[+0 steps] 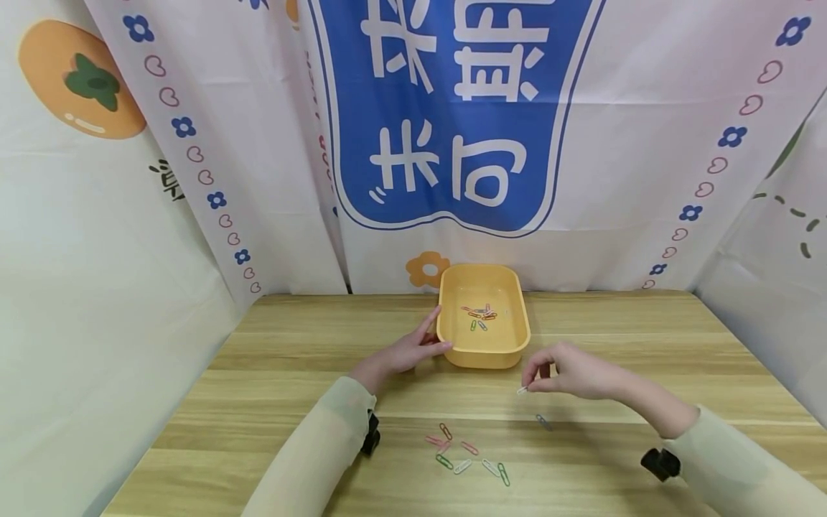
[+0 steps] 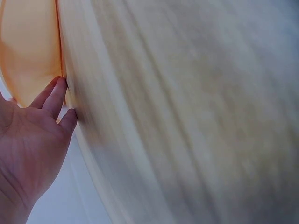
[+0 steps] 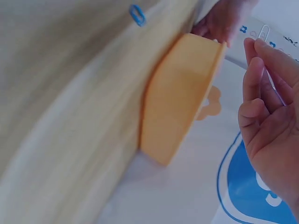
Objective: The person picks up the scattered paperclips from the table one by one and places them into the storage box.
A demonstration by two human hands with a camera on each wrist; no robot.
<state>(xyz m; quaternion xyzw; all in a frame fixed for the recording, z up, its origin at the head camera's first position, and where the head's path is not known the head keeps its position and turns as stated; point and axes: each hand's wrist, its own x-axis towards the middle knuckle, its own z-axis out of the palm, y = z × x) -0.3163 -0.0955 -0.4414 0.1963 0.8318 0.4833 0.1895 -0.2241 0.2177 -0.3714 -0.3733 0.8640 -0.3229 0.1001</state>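
Note:
A white paper clip (image 3: pixel 264 31) is pinched between the thumb and fingertips of my right hand (image 1: pixel 578 370), raised above the table in front of the yellow plastic bin (image 1: pixel 481 359). The bin's left front corner is touched by my left hand (image 1: pixel 410 350), its thumb near the rim. In the left wrist view the fingers of that hand (image 2: pixel 35 140) lie fairly straight against the bin's side and the tabletop. Inside the bin lie several coloured paper clips (image 1: pixel 481 314). A blue paper clip (image 1: pixel 544 422) rests on the table below my right hand.
Several loose paper clips, among them a green paper clip (image 1: pixel 503 474) and a pink paper clip (image 1: pixel 469 448), lie scattered on the wooden table (image 1: pixel 271 402) nearer to me. Behind the bin hangs a printed curtain (image 1: pixel 607 258), reaching down to the table's back edge.

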